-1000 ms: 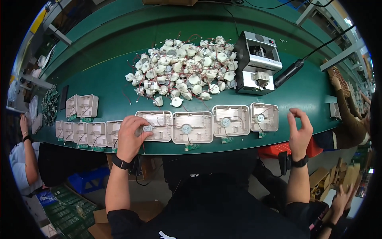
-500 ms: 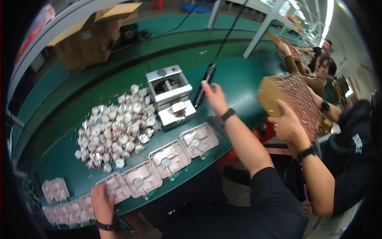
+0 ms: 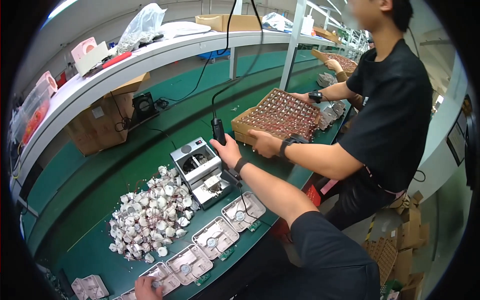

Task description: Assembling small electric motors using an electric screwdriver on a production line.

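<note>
At the bottom edge, my left hand [image 3: 147,289] has its fingers curled onto a pale plastic housing [image 3: 166,280], around the round part inside it; some fingers are out of frame. My right hand [image 3: 229,151] is closed around the lower end of a black electric screwdriver [image 3: 218,131] hanging on a cable. Just left of that hand stands a grey screw feeder machine [image 3: 196,162] with a small tray at its front. More open housings [image 3: 215,237] with round discs and wires lie in a row along the near bench edge, green circuit boards [image 3: 226,254] beside them.
A heap of white round parts with wires [image 3: 150,215] lies left of the feeder. A co-worker's hands hold a cardboard tray [image 3: 245,122] full of small wired parts on the bench at right. A metal shelf [image 3: 180,44] runs above the far side, with a cardboard box [image 3: 102,122] beneath.
The view has swung upward and right. My right hand has closed on the screwdriver, which now hangs more upright. The co-worker's tray has moved from beside the bench onto it.
</note>
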Tool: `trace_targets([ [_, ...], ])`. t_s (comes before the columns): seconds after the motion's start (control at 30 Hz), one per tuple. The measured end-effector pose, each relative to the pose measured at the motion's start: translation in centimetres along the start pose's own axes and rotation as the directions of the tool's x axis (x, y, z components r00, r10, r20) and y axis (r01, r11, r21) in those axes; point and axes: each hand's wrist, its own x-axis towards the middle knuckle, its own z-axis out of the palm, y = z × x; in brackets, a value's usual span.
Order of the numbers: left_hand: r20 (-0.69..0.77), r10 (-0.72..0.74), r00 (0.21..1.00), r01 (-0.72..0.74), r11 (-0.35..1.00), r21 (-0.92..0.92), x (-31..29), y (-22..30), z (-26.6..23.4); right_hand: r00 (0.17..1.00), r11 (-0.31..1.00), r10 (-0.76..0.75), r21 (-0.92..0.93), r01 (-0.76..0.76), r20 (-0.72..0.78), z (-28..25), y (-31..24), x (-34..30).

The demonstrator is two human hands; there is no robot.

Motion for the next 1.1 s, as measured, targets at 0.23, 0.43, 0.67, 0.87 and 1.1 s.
trace_targets([
  [0.23, -0.279, 0.044, 0.959, -0.081, 0.989, -0.123, 0.2, -0.5, 1.8, 0.96, 0.962, -0.274, -0.028, 0.273, -0.057, -2.1, -9.8, -0.6],
  [0.43, -0.299, 0.038, 0.953, -0.072, 0.992, -0.105, 0.8, 0.2, 1.1, 0.957, 0.954, -0.214, 0.254, 0.162, 0.193, -5.6, -19.9, -2.5],
  [0.67, -0.293, -0.014, 0.956, -0.031, 0.989, -0.147, 0.3, 0.5, 0.9, 0.946, 0.883, -0.222, 0.46, 0.092, 0.237, -2.4, -19.3, -6.4],
  [0.87, -0.29, -0.023, 0.957, -0.023, 0.988, -0.152, 0.1, 0.8, 0.8, 0.957, 0.888, -0.206, 0.449, 0.096, 0.203, -1.5, -17.1, -8.0],
  [1.1, -0.26, -0.03, 0.965, -0.015, 0.985, -0.171, 0.1, 1.1, 0.7, 0.946, 0.9, -0.152, 0.437, 0.012, 0.287, -2.6, -16.3, -9.1],
])
